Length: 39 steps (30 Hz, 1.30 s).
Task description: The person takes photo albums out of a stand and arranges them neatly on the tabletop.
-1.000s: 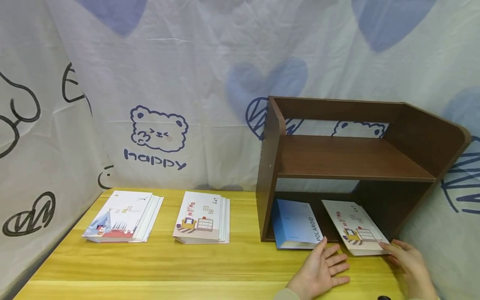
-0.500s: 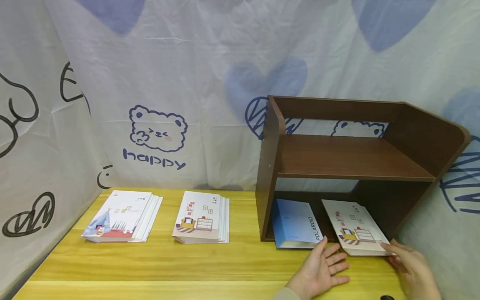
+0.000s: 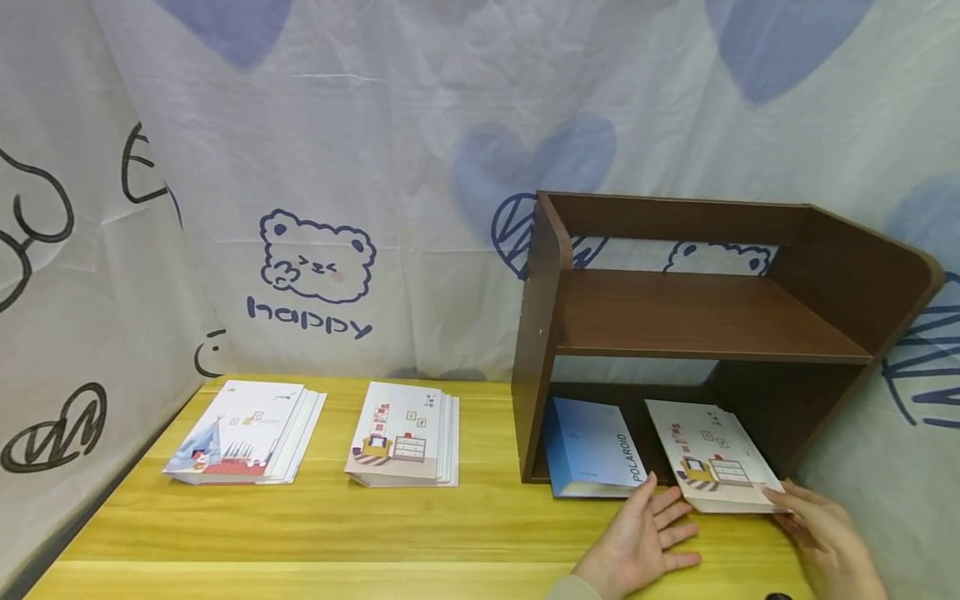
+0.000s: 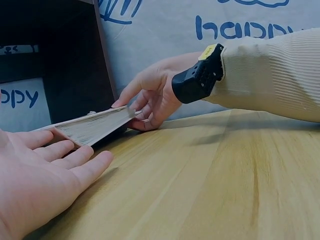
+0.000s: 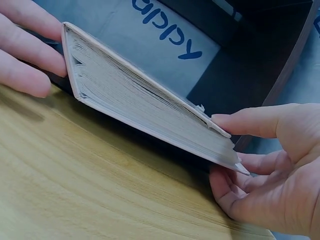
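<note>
The right hand (image 3: pixel 821 533) pinches a white book (image 3: pixel 716 458) at its near right corner, thumb on the upper cover and fingers curled beneath. From that grip the book's long axis runs away from the person and slightly left, into the lower compartment of a brown shelf (image 3: pixel 712 312); its near end juts past the shelf's front over the wooden table (image 3: pixel 300 533). The spine faces left, away from the grip, and the edge where the covers part is on the grip's side. Left of the grip, the left hand (image 3: pixel 637 537) lies palm up, its fingers straight and spread, with fingertips at the spine.

The cover carries a drawing of a yellow armchair, a chest of drawers, a striped rug, red shapes and small frames. Between the pale covers, thick off-white pages (image 5: pixel 150 110) show at the near end, uneven close to the thumb. Farther left of the grip, beyond the left hand's fingertips, lies a blue book (image 3: pixel 592 450) marked POLAROID.

The book's underside is hidden, and how much rests on the shelf base is hard to make out. The left forearm is cut off by the frame.
</note>
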Motion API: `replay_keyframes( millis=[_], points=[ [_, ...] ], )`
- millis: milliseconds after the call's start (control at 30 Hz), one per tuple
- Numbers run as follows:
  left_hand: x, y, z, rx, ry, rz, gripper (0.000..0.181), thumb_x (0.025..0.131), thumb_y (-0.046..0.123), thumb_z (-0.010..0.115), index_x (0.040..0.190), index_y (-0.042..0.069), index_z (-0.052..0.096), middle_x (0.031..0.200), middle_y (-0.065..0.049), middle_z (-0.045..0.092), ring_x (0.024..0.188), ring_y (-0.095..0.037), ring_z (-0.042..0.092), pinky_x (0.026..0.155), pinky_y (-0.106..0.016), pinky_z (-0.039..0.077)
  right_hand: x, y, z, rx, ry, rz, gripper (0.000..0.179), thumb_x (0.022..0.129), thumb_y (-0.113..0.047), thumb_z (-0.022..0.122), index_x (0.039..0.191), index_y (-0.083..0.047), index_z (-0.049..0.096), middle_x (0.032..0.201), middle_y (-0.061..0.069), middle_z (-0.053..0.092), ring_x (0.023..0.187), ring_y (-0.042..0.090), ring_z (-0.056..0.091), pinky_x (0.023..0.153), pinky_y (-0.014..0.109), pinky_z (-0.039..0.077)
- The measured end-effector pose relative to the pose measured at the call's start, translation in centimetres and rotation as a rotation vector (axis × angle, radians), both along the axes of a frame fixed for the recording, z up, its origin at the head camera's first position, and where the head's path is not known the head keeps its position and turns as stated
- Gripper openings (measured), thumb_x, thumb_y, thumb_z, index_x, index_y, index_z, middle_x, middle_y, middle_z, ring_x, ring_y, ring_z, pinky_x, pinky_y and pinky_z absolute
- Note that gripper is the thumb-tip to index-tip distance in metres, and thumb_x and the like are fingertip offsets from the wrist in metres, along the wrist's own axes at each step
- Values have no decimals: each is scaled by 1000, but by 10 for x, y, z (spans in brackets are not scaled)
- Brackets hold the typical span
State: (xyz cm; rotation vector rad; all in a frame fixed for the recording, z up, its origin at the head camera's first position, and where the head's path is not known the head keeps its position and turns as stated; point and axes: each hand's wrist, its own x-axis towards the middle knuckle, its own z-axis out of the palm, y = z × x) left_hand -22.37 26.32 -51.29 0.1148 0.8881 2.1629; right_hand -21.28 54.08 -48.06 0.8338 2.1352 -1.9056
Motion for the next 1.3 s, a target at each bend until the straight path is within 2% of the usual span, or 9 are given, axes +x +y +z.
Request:
replay_keyframes(
  millis=[67,133,233,433,600,1067,1133,1233,1300],
  points=[
    [0,0,0,-1,2,-1,89,90,65,51,149,1,34,151,-22,38,138,-44,37,109,-67,31,1,2,-3,-64,60,-10,61,88,-30,73,140,-9,50,117,9,65,87,7,58,82,24,55],
    [0,0,0,-3,5,-1,89,90,65,51,149,1,33,151,-22,38,138,-44,38,109,-67,31,1,3,-6,-161,136,-34,15,90,-17,69,105,-21,70,86,-9,67,75,0,60,71,18,56],
    [1,0,1,-3,7,-1,88,90,65,51,149,1,34,151,-22,38,138,-44,38,109,-67,32,1,3,-9,-345,206,-59,35,92,0,61,72,-29,62,77,-6,66,75,5,65,74,22,58],
    [1,0,1,-4,9,-6,87,90,65,50,149,2,35,152,-22,37,139,-44,37,109,-67,32,4,6,-10,-457,204,-62,24,93,3,60,96,-21,56,85,-3,66,82,10,67,81,27,59],
    [2,2,1,-11,10,3,86,91,64,51,147,1,36,151,-23,38,138,-43,38,109,-66,33,6,8,-11,-383,158,-46,48,91,-6,66,123,-28,38,86,-9,65,85,6,65,85,24,57],
    [4,5,3,13,-15,100,87,92,58,54,142,-10,36,152,-33,26,140,-46,32,110,-62,34,10,9,-7,-413,116,-33,26,92,-9,67,86,-33,58,88,-10,62,87,7,61,89,24,56],
    [4,5,4,24,-22,112,88,91,59,55,142,-11,35,152,-35,23,140,-48,30,111,-62,34,10,8,-6,-412,106,-30,31,92,-9,66,107,-35,57,89,-11,62,88,7,60,90,24,56],
    [5,5,5,30,-19,131,89,90,60,56,140,-10,37,152,-35,23,140,-49,30,110,-62,35,9,7,-4,-400,86,-18,74,92,-10,66,150,-32,26,88,-12,61,88,8,60,91,25,55],
    [6,5,5,33,-15,141,87,89,61,56,138,-10,39,152,-34,25,139,-50,32,110,-63,34,9,7,-3,-382,69,-6,99,93,-12,66,155,-19,-10,88,-13,60,88,8,60,92,25,55]
  ],
)
